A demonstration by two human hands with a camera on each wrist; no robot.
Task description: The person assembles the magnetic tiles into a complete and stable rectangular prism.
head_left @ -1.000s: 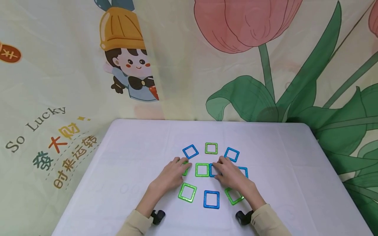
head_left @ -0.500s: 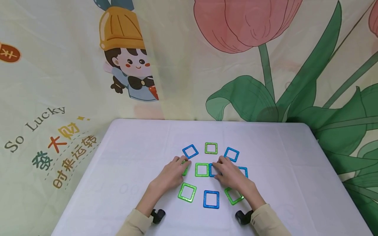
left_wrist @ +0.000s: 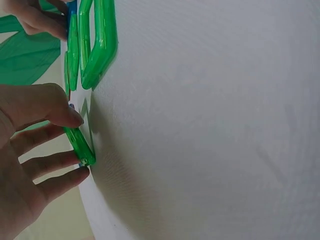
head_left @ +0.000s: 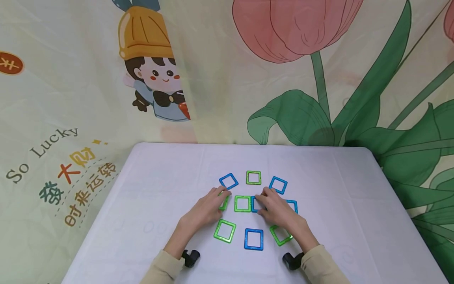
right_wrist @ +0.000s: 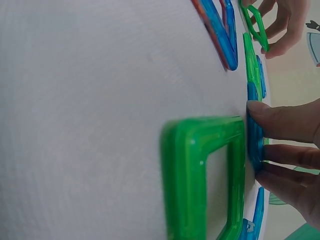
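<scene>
My left hand (head_left: 203, 210) pinches a green square magnetic tile (left_wrist: 80, 145), an open frame, between thumb and fingers. In the left wrist view that tile tilts up from the cloth, a shadow beside it. Much of it is hidden by the hand in the head view. My right hand (head_left: 278, 209) grips a blue square tile (right_wrist: 255, 142) by its edges, lying on the table. The blue tile's left side touches a middle green tile (head_left: 242, 211). A narrow gap separates the left hand's tile from that middle one.
Around the hands lie other tiles: blue (head_left: 222, 183), green (head_left: 253, 184) and blue (head_left: 285, 187) at the back, blue (head_left: 296, 206) at right. Nearer me are green (head_left: 223, 239), blue (head_left: 253, 248) and green (head_left: 281, 243) ones. A white cloth covers the table (head_left: 159, 177).
My left hand has shifted slightly to the right with its green tile. The right hand stays in place on the blue tile, and the other tiles have not moved.
</scene>
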